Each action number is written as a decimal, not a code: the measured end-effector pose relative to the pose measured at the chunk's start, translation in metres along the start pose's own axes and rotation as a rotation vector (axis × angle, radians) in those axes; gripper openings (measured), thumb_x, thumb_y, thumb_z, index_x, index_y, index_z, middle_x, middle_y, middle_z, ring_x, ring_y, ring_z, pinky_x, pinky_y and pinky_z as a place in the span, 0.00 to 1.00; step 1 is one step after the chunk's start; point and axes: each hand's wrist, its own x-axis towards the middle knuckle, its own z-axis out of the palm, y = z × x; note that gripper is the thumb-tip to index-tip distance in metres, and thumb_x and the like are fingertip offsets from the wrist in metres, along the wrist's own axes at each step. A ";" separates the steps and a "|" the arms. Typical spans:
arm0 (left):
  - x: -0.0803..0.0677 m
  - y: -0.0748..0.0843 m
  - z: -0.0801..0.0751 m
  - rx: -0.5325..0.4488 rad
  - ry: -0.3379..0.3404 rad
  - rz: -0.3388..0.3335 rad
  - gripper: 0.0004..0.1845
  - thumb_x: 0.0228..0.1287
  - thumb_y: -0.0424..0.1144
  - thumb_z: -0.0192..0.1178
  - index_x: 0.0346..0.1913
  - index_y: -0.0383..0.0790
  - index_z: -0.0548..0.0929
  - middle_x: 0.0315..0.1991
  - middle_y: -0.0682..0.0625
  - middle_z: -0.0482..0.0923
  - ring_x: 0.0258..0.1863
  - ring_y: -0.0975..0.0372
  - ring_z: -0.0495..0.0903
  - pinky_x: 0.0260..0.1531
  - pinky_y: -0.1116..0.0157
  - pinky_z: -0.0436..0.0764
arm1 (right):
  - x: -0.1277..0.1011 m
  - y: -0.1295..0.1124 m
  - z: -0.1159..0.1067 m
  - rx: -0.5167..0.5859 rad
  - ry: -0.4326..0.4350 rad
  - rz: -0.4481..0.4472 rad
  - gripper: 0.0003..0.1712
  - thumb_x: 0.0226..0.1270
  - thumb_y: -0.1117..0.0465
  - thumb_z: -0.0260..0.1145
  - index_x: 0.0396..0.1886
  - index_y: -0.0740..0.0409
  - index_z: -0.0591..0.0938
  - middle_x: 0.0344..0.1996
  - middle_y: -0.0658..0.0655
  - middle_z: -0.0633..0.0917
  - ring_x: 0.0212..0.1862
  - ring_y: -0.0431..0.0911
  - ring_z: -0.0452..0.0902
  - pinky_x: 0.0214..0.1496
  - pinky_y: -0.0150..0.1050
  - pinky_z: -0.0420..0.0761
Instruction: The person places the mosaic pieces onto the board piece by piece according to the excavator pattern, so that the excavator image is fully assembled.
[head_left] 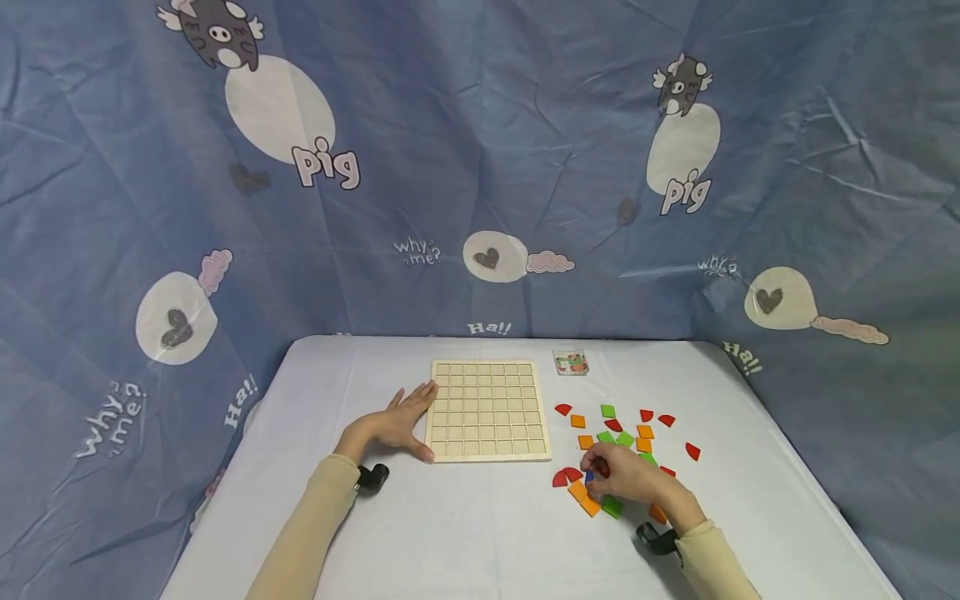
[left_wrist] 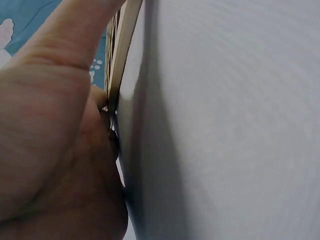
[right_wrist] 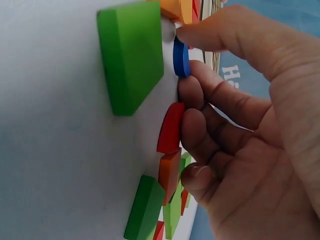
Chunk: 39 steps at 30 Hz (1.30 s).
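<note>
A pale wooden grid board (head_left: pixel 487 410) lies flat in the middle of the white table (head_left: pixel 465 533). My left hand (head_left: pixel 397 425) rests flat beside the board's left edge with fingers straight, thumb against its near corner. In the left wrist view the palm (left_wrist: pixel 50 130) lies against the board's edge (left_wrist: pixel 122 45). To the right of the board, my right hand (head_left: pixel 618 473) is down among scattered coloured pieces (head_left: pixel 637 433). Its thumb (right_wrist: pixel 210 30) and forefinger pinch a small blue piece (right_wrist: pixel 181 57). A green piece (right_wrist: pixel 131 55), a red piece (right_wrist: pixel 170 127) and an orange piece (right_wrist: pixel 169 172) lie close by.
A small clear packet with a printed picture (head_left: pixel 571 362) sits behind the pieces near the table's far edge. A blue cloth printed with pigs (head_left: pixel 480 167) hangs behind and around the table. Red, orange and green pieces spread out to the right as far as one red piece (head_left: pixel 692 451).
</note>
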 end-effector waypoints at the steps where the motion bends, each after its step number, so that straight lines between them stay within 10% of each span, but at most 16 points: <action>1: 0.000 -0.001 0.000 -0.012 0.003 0.004 0.73 0.37 0.65 0.75 0.77 0.35 0.38 0.78 0.43 0.30 0.78 0.50 0.31 0.74 0.44 0.28 | 0.001 -0.001 0.000 -0.002 0.002 0.001 0.16 0.52 0.58 0.75 0.38 0.50 0.78 0.28 0.47 0.76 0.32 0.41 0.70 0.29 0.30 0.72; 19: -0.003 -0.002 0.000 -0.064 0.015 0.015 0.73 0.37 0.62 0.76 0.76 0.34 0.38 0.78 0.41 0.30 0.78 0.49 0.31 0.74 0.43 0.28 | 0.017 0.000 -0.007 0.033 0.080 -0.041 0.15 0.53 0.63 0.73 0.39 0.55 0.78 0.30 0.49 0.77 0.33 0.41 0.70 0.30 0.29 0.73; 39: -0.002 -0.002 0.002 -0.055 0.025 0.027 0.73 0.39 0.61 0.76 0.76 0.31 0.37 0.78 0.40 0.30 0.78 0.49 0.31 0.74 0.43 0.29 | 0.128 -0.027 -0.038 0.025 0.117 -0.126 0.10 0.57 0.66 0.69 0.40 0.59 0.80 0.31 0.52 0.79 0.28 0.42 0.69 0.26 0.33 0.73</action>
